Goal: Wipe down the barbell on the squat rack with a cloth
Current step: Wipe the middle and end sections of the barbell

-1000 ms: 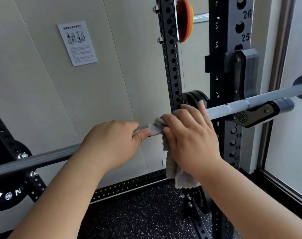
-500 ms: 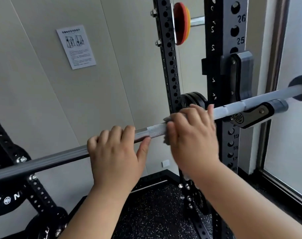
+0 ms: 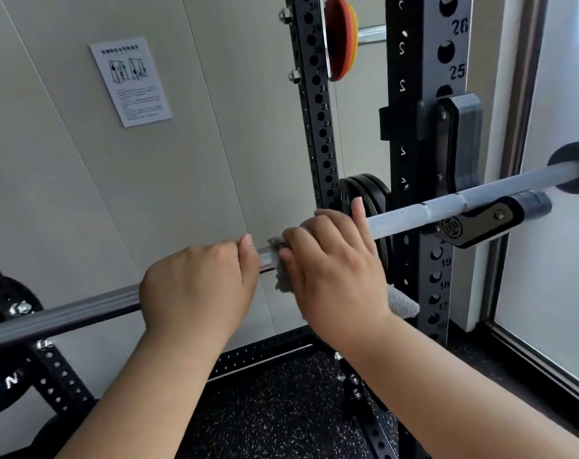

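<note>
A silver barbell (image 3: 414, 215) runs from lower left to upper right and rests in the black hook of the squat rack (image 3: 424, 154). My left hand (image 3: 199, 286) is wrapped around the bar's smooth middle. Just to its right, my right hand (image 3: 331, 270) presses a grey cloth (image 3: 283, 279) around the bar. A corner of the cloth sticks out past my right wrist; most of it is hidden under the hand.
A black perforated upright (image 3: 314, 104) stands behind the bar, with black weight plates (image 3: 364, 197) and a red-and-orange plate (image 3: 341, 38) stored on it. A paper notice (image 3: 131, 81) hangs on the wall. A window (image 3: 556, 243) is at right, a speckled rubber floor (image 3: 275, 409) below.
My right hand with the cloth has slid left along the bar toward my left hand. My left hand has closed tighter on the bar, and the view has shifted slightly.
</note>
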Action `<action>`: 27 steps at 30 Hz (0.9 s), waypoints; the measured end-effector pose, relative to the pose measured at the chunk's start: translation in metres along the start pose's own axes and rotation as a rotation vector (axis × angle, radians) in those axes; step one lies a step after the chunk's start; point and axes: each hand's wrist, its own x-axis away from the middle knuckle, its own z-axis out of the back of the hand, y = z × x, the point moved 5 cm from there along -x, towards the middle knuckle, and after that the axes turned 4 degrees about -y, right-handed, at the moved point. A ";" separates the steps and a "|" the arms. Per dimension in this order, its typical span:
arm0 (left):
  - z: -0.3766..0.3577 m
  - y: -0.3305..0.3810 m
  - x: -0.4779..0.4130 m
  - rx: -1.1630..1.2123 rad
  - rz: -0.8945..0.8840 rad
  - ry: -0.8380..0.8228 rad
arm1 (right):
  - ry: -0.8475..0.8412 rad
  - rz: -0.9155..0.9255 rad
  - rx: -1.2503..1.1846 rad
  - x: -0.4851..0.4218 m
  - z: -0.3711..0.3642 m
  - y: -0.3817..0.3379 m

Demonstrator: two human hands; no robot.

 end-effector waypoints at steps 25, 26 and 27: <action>-0.007 -0.004 0.012 0.049 -0.095 0.225 | -0.250 -0.004 0.143 -0.025 0.001 0.007; -0.006 -0.005 0.014 0.053 -0.112 0.242 | -0.245 -0.047 0.172 -0.025 0.005 0.022; -0.006 -0.005 0.015 0.056 -0.118 0.258 | -0.214 -0.100 0.180 -0.025 0.010 0.034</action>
